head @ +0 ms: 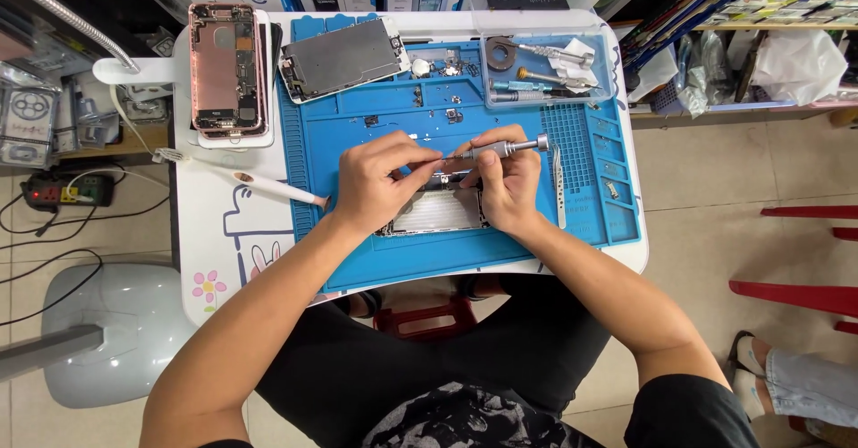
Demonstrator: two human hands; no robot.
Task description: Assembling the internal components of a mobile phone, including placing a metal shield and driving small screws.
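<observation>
Far left on the white table (201, 260): an opened pink phone body (225, 70), insides up, standing on a white stand. Just below it, a white toothbrush (241, 178) lying slantwise, bristles to the left. Next, a blue work mat (500, 260) covering most of the table, with a detached screen panel (341, 57) at its upper left corner. At mid-mat, left hand (380, 184) with fingers pinched closed near the tip of a silver screwdriver (500, 149), over a small phone assembly (440, 210) lying flat on the mat. Right hand (502, 184) curled shut around the screwdriver's shaft, handle pointing right. Beside it, tweezers (559, 184) lying on the mat. Upper right, a clear tray (547, 71) holding more tools.
</observation>
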